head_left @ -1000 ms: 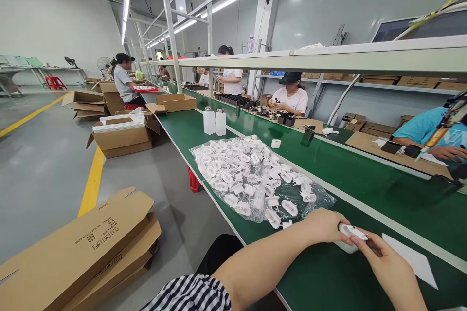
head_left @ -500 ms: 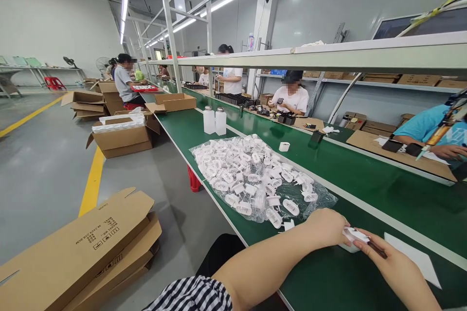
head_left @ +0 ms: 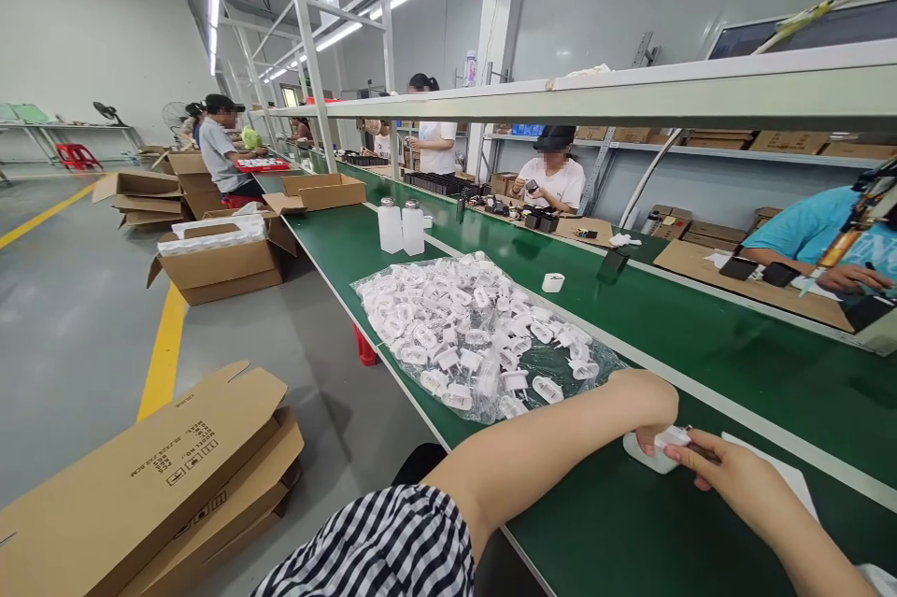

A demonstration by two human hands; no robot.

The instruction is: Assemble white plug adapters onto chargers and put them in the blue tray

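Note:
My left hand (head_left: 648, 405) bends down at the wrist, its fingers curled onto a white plastic casing (head_left: 651, 460) low over the green work surface. My right hand (head_left: 733, 476) reaches in from the right and pinches a smaller white plastic part (head_left: 674, 438) against the casing. My left wrist hides part of both pieces. Left of the hands, many white oval plug pieces (head_left: 462, 317), some with pins showing, lie in a heap on clear plastic film (head_left: 609, 371). A white sheet (head_left: 785, 476) lies partly behind my right hand.
Two white bottles (head_left: 402, 226) stand beyond the heap. A single white casing (head_left: 553, 282) sits on the green belt (head_left: 595, 298). A shelf (head_left: 631, 88) crosses above. Flattened cartons (head_left: 175, 485) lie at the left. Co-workers (head_left: 550, 177) sit across the line.
My left hand has turned over the casing, its fingers now pointing down. My right hand has shifted slightly left. The lone casing on the belt has moved right relative to the bottles.

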